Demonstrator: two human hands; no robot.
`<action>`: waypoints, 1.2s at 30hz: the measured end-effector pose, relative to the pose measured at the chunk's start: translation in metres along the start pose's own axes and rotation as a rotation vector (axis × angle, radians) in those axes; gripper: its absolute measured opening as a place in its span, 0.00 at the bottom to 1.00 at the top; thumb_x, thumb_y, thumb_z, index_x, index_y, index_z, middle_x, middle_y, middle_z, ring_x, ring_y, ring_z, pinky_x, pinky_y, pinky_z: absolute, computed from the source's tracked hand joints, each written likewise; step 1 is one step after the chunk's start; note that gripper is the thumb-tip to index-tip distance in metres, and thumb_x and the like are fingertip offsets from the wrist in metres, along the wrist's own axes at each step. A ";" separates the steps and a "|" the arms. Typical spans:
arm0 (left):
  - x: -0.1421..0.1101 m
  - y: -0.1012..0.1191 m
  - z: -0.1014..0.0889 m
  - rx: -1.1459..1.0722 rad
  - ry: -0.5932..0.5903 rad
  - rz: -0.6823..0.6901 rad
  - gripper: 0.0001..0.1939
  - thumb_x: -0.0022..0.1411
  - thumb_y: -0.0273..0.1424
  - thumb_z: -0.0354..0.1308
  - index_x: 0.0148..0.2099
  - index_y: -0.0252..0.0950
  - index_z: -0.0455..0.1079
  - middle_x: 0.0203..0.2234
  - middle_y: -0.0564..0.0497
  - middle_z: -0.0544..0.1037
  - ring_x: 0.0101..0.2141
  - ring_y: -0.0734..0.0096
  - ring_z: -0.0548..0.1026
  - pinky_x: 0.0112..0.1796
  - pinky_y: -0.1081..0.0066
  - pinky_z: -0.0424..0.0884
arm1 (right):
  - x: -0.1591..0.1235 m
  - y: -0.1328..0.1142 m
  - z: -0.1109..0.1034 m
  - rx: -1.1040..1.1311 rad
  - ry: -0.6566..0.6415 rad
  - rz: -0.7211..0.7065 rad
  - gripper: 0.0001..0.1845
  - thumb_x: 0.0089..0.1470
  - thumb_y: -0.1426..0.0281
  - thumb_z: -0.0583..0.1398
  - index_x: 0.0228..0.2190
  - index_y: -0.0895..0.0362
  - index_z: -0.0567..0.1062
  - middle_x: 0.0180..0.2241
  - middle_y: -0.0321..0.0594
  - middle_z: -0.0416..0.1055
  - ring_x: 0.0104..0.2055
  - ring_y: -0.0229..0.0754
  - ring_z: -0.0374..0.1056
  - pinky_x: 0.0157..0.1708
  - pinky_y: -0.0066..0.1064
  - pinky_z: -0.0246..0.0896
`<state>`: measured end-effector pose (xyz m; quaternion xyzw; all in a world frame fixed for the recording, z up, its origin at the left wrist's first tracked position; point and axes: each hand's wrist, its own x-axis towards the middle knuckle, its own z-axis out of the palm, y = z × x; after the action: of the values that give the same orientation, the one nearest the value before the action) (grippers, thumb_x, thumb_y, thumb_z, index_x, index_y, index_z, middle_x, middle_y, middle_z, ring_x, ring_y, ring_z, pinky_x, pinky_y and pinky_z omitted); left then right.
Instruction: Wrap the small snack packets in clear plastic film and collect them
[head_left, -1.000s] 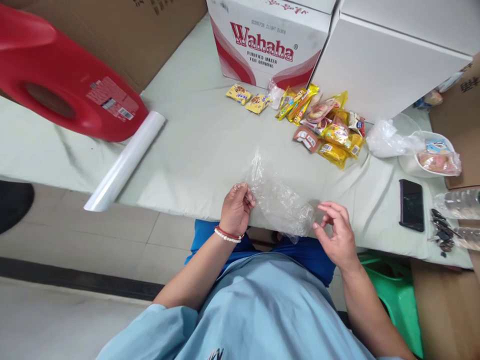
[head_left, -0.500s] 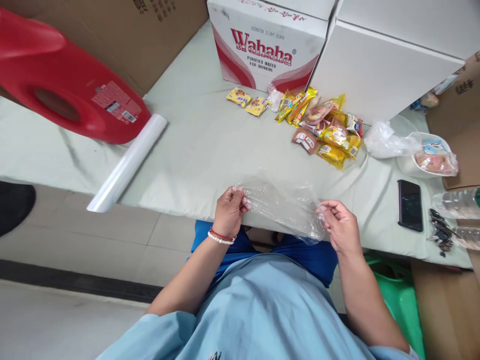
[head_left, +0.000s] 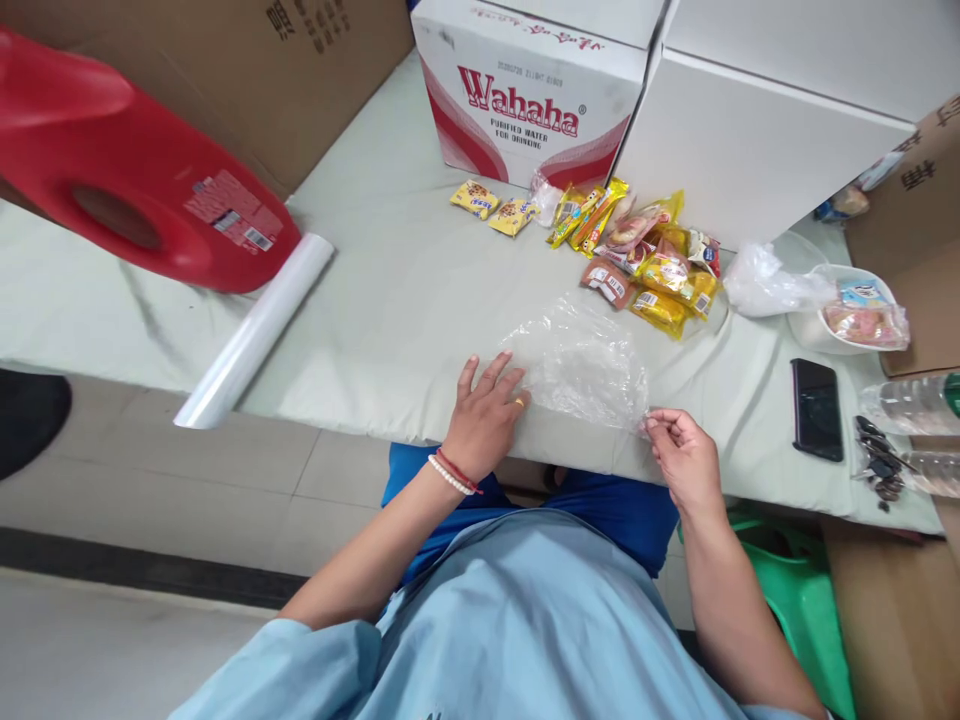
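A clear plastic bag [head_left: 581,370] lies crumpled on the pale green tablecloth near the table's front edge. My right hand [head_left: 684,452] pinches its right corner between thumb and fingers. At the bag's left edge, my left hand [head_left: 487,408] rests palm down with its fingers spread, a ring on one finger. Just beyond the bag sits a pile of wrapped snacks [head_left: 670,270] in yellow, brown and red packaging. Two small yellow packets [head_left: 475,199] lie to the left of that pile.
At left stand a red jug [head_left: 225,230] and a white roll [head_left: 255,330]. A Wahaha carton [head_left: 525,110] and a white box [head_left: 757,140] line the back. On the right are a white bowl [head_left: 806,328], a phone [head_left: 817,410], keys [head_left: 881,460] and plastic bottles [head_left: 911,405].
My left hand has let go of the bag's left side and opened flat beside it. The bag has come down onto the tablecloth, while my right hand keeps its corner.
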<state>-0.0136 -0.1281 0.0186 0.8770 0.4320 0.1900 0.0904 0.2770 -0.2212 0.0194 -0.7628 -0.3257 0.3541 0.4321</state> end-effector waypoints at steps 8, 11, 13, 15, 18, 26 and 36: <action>0.015 -0.015 -0.001 -0.293 -0.038 -0.308 0.23 0.70 0.32 0.51 0.64 0.34 0.68 0.56 0.37 0.81 0.51 0.54 0.82 0.54 0.56 0.75 | 0.030 -0.045 -0.027 -0.393 0.359 -0.525 0.18 0.64 0.57 0.62 0.46 0.57 0.80 0.39 0.43 0.78 0.30 0.38 0.68 0.34 0.31 0.65; 0.026 -0.019 -0.006 -0.310 -0.054 -0.274 0.18 0.73 0.35 0.50 0.57 0.38 0.75 0.53 0.40 0.83 0.51 0.54 0.82 0.51 0.58 0.74 | 0.039 -0.082 -0.005 -0.496 0.120 -0.730 0.18 0.66 0.60 0.62 0.53 0.54 0.79 0.51 0.44 0.77 0.31 0.36 0.69 0.37 0.32 0.68; 0.032 -0.023 -0.008 -0.281 -0.109 -0.222 0.16 0.73 0.33 0.50 0.52 0.41 0.78 0.51 0.42 0.84 0.52 0.54 0.82 0.50 0.59 0.74 | 0.049 -0.098 0.019 -0.668 -0.163 -0.797 0.27 0.63 0.64 0.64 0.62 0.52 0.74 0.61 0.46 0.72 0.35 0.38 0.72 0.39 0.33 0.68; 0.034 -0.028 -0.010 -0.234 -0.173 -0.204 0.15 0.72 0.31 0.51 0.50 0.42 0.79 0.55 0.43 0.83 0.51 0.54 0.82 0.48 0.61 0.76 | 0.061 -0.105 0.045 -0.877 -0.387 -0.771 0.30 0.61 0.70 0.64 0.64 0.51 0.73 0.59 0.45 0.74 0.41 0.44 0.74 0.39 0.33 0.67; 0.028 -0.032 -0.011 -0.125 -0.254 -0.261 0.15 0.70 0.28 0.52 0.51 0.43 0.78 0.63 0.44 0.77 0.45 0.55 0.84 0.41 0.62 0.77 | 0.076 -0.105 0.071 -1.047 -0.496 -0.705 0.18 0.64 0.74 0.58 0.51 0.53 0.82 0.45 0.44 0.79 0.43 0.47 0.74 0.37 0.33 0.63; 0.023 -0.003 -0.017 0.055 -0.074 -0.154 0.21 0.73 0.22 0.47 0.60 0.38 0.74 0.67 0.34 0.71 0.62 0.43 0.74 0.57 0.44 0.72 | 0.047 -0.086 0.067 -0.690 -0.310 -1.060 0.19 0.72 0.72 0.51 0.43 0.54 0.83 0.42 0.47 0.77 0.46 0.47 0.69 0.49 0.39 0.66; 0.014 -0.025 0.019 -0.122 -0.173 0.025 0.24 0.77 0.33 0.47 0.70 0.39 0.67 0.71 0.37 0.67 0.70 0.47 0.66 0.70 0.33 0.51 | -0.047 0.015 0.004 -0.636 0.063 -1.029 0.16 0.64 0.76 0.60 0.49 0.49 0.80 0.47 0.47 0.76 0.47 0.50 0.74 0.48 0.46 0.74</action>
<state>-0.0158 -0.1017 -0.0036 0.8884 0.3990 0.1407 0.1781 0.2513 -0.2638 0.0173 -0.6093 -0.7297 -0.0381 0.3081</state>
